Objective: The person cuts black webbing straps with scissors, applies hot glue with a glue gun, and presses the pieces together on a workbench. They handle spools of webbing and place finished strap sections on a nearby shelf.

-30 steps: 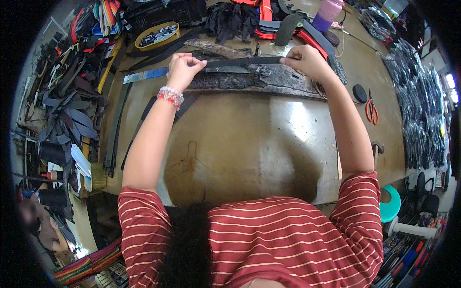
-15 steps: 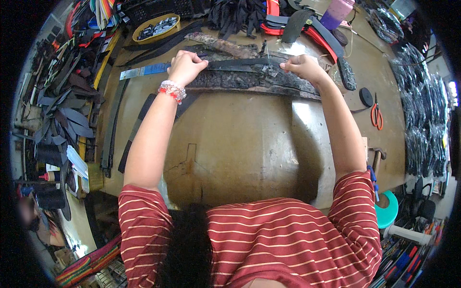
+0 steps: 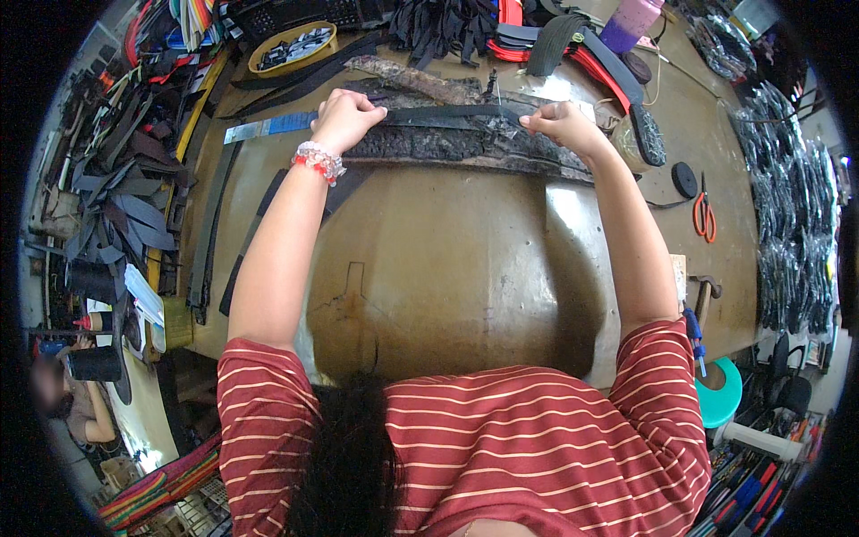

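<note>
A black strap (image 3: pixel 438 115) stretches flat between my two hands, over a dark, rough-surfaced slab (image 3: pixel 407 148) at the far side of the table. My left hand (image 3: pixel 347 121) pinches the strap near its left part, beside a blue-and-silver ruler-like strip (image 3: pixel 273 127) that sticks out to the left. At the other end, my right hand (image 3: pixel 559 125) pinches the strap's tip between thumb and fingers. A thin upright spike (image 3: pixel 499 94) stands just behind the strap, left of my right hand.
Orange-handled scissors (image 3: pixel 705 217) and a black strap roll (image 3: pixel 684 179) lie at right, with a hammer (image 3: pixel 705 291) nearer. A yellow bowl (image 3: pixel 293 49) of small metal pieces stands at the back left. Black strips (image 3: pixel 215 233) lie at left; a person (image 3: pixel 89 412) is beyond.
Both hands keep their pinch on the strap and have barely shifted. The person at the far left shows more of an arm now.
</note>
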`<state>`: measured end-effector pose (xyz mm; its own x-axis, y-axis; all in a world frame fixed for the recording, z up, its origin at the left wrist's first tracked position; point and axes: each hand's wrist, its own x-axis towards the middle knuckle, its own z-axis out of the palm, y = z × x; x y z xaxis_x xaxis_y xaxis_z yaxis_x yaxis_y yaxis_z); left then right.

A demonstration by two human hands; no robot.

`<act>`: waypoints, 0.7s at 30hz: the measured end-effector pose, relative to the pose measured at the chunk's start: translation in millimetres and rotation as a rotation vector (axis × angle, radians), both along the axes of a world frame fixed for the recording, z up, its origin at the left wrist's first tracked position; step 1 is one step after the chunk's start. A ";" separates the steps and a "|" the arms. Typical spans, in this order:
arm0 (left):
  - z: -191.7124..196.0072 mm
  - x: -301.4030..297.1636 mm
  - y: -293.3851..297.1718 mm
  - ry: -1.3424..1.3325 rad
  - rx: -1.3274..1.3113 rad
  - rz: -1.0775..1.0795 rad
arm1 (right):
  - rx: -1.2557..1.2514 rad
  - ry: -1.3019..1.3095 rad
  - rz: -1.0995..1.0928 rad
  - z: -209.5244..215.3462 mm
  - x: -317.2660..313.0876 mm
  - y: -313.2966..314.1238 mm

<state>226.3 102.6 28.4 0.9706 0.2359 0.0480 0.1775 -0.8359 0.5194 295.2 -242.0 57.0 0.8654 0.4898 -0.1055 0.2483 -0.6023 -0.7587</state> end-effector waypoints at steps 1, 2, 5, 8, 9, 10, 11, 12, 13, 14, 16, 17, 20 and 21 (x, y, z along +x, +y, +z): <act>-0.2 0.2 0.1 0.001 -0.004 0.004 | 0.001 -0.005 -0.003 0.2 -0.3 -0.1; -0.4 0.2 0.0 -0.005 -0.006 0.002 | 0.001 -0.003 0.002 0.6 -0.9 -0.2; -0.8 0.4 -0.6 -0.003 -0.009 0.003 | -0.047 -0.040 -0.012 1.8 -2.9 -0.3; -1.2 0.4 -0.9 -0.006 -0.012 0.007 | -0.011 -0.059 -0.007 2.5 -4.1 -0.5; -1.3 0.4 -0.8 -0.015 -0.012 0.007 | -0.013 -0.055 -0.012 2.8 -4.0 -0.8; -1.3 0.5 -0.7 -0.007 -0.014 0.009 | -0.029 -0.029 -0.010 3.1 -3.7 -1.2; -1.3 0.5 -0.6 -0.004 -0.014 0.009 | -0.034 -0.009 -0.009 3.3 -3.2 -1.3; -1.1 0.6 -0.6 -0.015 -0.013 0.003 | -0.050 -0.009 -0.012 3.6 -2.8 -1.6; -0.9 0.6 -0.6 0.000 -0.013 0.008 | -0.055 -0.014 -0.015 3.9 -2.4 -1.5; -0.6 0.7 -0.7 0.001 -0.012 0.008 | -0.057 -0.027 -0.018 4.1 -2.2 -1.5; -0.1 0.9 -0.8 0.009 -0.015 0.009 | -0.073 -0.038 -0.016 4.3 -2.5 -1.1; 0.1 0.9 -0.9 0.014 -0.020 0.010 | -0.080 -0.046 -0.014 4.5 -3.0 -1.1; -1.5 0.5 -0.4 0.002 -0.019 0.014 | -0.101 -0.065 -0.007 4.1 -4.3 -1.0; -2.8 0.4 0.0 -0.022 -0.021 0.008 | -0.095 -0.060 -0.004 3.7 -4.3 -1.3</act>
